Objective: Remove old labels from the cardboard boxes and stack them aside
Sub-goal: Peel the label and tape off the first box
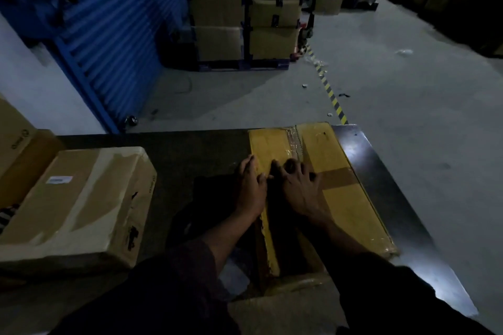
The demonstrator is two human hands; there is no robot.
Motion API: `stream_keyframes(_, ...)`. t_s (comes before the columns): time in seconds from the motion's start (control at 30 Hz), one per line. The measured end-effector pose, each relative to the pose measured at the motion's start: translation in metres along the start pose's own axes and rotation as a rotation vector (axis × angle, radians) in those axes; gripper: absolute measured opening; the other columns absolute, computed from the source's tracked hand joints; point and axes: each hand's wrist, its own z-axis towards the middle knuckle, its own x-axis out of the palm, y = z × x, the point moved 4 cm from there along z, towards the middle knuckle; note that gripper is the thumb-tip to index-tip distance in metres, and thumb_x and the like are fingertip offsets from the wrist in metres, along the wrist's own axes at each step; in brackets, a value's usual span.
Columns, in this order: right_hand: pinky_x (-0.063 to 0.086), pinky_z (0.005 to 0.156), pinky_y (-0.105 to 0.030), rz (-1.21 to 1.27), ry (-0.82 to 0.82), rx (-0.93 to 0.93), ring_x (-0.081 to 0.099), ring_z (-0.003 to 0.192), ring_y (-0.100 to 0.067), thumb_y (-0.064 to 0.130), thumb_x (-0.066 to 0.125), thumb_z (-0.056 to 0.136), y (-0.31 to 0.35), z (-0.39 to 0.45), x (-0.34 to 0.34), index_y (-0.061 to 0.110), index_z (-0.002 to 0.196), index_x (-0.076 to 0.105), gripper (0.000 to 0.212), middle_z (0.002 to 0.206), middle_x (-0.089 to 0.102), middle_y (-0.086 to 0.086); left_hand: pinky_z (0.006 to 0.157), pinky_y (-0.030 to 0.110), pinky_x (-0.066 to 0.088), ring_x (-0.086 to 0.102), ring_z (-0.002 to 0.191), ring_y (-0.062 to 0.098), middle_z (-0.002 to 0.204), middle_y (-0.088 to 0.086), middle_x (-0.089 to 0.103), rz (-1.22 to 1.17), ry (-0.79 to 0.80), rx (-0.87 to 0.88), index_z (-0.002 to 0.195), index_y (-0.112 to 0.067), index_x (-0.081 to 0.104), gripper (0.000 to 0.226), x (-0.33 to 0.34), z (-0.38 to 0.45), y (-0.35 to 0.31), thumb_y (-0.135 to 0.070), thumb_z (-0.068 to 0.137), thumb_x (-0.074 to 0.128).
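A long yellow-brown cardboard box (343, 193) lies on the dark table (196, 155), with clear tape along its centre seam and a brown tape band across it. My left hand (250, 187) rests on the box's left flap, fingers pressed down at the seam. My right hand (299, 187) lies spread over the seam beside it, fingertips at the tape; whether they pinch anything is hidden in the dark. A second box (81, 207) with a small white label (59, 179) sits at the table's left.
Another carton (19, 144) stands at the far left edge. Stacked boxes on a pallet (245, 19) stand beyond the table by a blue shutter (114, 35). A yellow-black floor stripe (330, 95) crosses the grey concrete floor (408, 106). Paper scraps lie on it.
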Motion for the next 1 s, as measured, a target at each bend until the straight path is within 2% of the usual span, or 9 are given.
stream_keyframes(0.1, 0.025, 0.108, -0.054, -0.034, -0.031, -0.036, 0.025, 0.139, -0.033, 0.055, 0.032, 0.099, -0.004, -0.012, 0.003, 0.036, 0.153, 0.017, 0.059, 0.152, 0.025, -0.013, 0.106, 0.023, 0.029, 0.033, 0.138, 0.017, 0.154, 0.0, 0.025, -0.019, 0.004, -0.004, 0.15, -0.017, 0.029, 0.053, 0.001, -0.001, 0.0, -0.022, 0.1, 0.046)
stream_keyframes(0.27, 0.028, 0.105, -0.058, -0.002, -0.035, 0.033, 0.029, 0.136, -0.034, 0.057, 0.032, 0.099, 0.003, 0.009, 0.0, 0.036, 0.15, 0.023, 0.056, 0.148, 0.03, -0.015, 0.1, 0.019, 0.027, 0.034, 0.136, 0.016, 0.154, 0.0, 0.027, -0.001, -0.011, 0.011, 0.149, -0.017, 0.03, 0.052, 0.0, 0.0, -0.001, -0.023, 0.1, 0.047)
stream_keyframes(0.43, 0.025, 0.108, -0.051, -0.022, -0.051, -0.035, 0.028, 0.138, -0.031, 0.054, 0.033, 0.1, -0.002, -0.011, 0.008, 0.036, 0.153, 0.021, 0.057, 0.15, 0.03, -0.01, 0.105, 0.022, 0.026, 0.032, 0.138, 0.017, 0.154, 0.0, 0.027, 0.011, -0.023, 0.009, 0.149, -0.017, 0.031, 0.053, 0.0, -0.001, 0.0, -0.023, 0.1, 0.047)
stream_keyframes(0.57, 0.025, 0.109, -0.057, -0.003, 0.0, 0.011, 0.024, 0.14, -0.034, 0.059, 0.034, 0.098, -0.001, 0.008, 0.001, 0.038, 0.153, 0.016, 0.062, 0.153, 0.022, -0.014, 0.105, 0.024, 0.027, 0.033, 0.138, 0.017, 0.153, 0.0, 0.028, 0.033, -0.012, 0.015, 0.149, -0.017, 0.03, 0.053, 0.001, 0.001, 0.001, -0.026, 0.1, 0.047)
stream_keyframes(0.63, 0.022, 0.111, -0.057, 0.004, 0.018, 0.006, 0.021, 0.142, -0.034, 0.057, 0.035, 0.098, 0.003, 0.004, -0.001, 0.036, 0.155, 0.015, 0.064, 0.156, 0.018, -0.014, 0.105, 0.023, 0.027, 0.033, 0.138, 0.016, 0.153, 0.0, 0.028, 0.025, -0.011, 0.015, 0.149, -0.017, 0.031, 0.053, 0.0, 0.001, 0.001, -0.026, 0.1, 0.047)
stream_keyframes(0.73, 0.022, 0.11, -0.052, 0.014, -0.057, -0.031, 0.025, 0.14, -0.031, 0.052, 0.032, 0.101, 0.004, -0.014, -0.002, 0.034, 0.154, 0.021, 0.056, 0.152, 0.027, -0.011, 0.102, 0.021, 0.028, 0.033, 0.137, 0.015, 0.154, -0.002, 0.026, -0.017, -0.016, -0.003, 0.149, -0.019, 0.03, 0.053, 0.0, 0.0, 0.001, -0.024, 0.1, 0.047)
stream_keyframes(0.8, 0.023, 0.109, -0.052, 0.011, -0.05, -0.02, 0.025, 0.14, -0.031, 0.054, 0.032, 0.101, 0.001, -0.01, 0.0, 0.036, 0.153, 0.021, 0.056, 0.151, 0.028, -0.012, 0.101, 0.02, 0.029, 0.033, 0.137, 0.015, 0.154, -0.002, 0.025, -0.041, -0.006, -0.003, 0.15, -0.019, 0.03, 0.052, 0.001, 0.0, 0.001, -0.024, 0.1, 0.046)
stream_keyframes(0.93, 0.021, 0.109, -0.058, 0.032, -0.004, 0.03, 0.02, 0.142, -0.033, 0.057, 0.035, 0.099, 0.002, 0.009, -0.001, 0.037, 0.153, 0.018, 0.06, 0.153, 0.022, -0.014, 0.108, 0.029, 0.033, 0.033, 0.137, 0.016, 0.153, -0.002, 0.026, -0.009, 0.005, 0.004, 0.149, -0.019, 0.03, 0.053, 0.003, 0.003, 0.004, -0.026, 0.099, 0.048)
stream_keyframes(1.0, 0.018, 0.111, -0.058, 0.049, 0.0, -0.006, 0.017, 0.143, -0.032, 0.054, 0.037, 0.099, 0.007, 0.002, 0.001, 0.036, 0.153, 0.019, 0.06, 0.155, 0.021, -0.011, 0.109, 0.031, 0.033, 0.033, 0.138, 0.017, 0.153, -0.002, 0.027, -0.009, 0.002, -0.006, 0.149, -0.02, 0.03, 0.053, 0.003, 0.003, 0.006, -0.026, 0.099, 0.048)
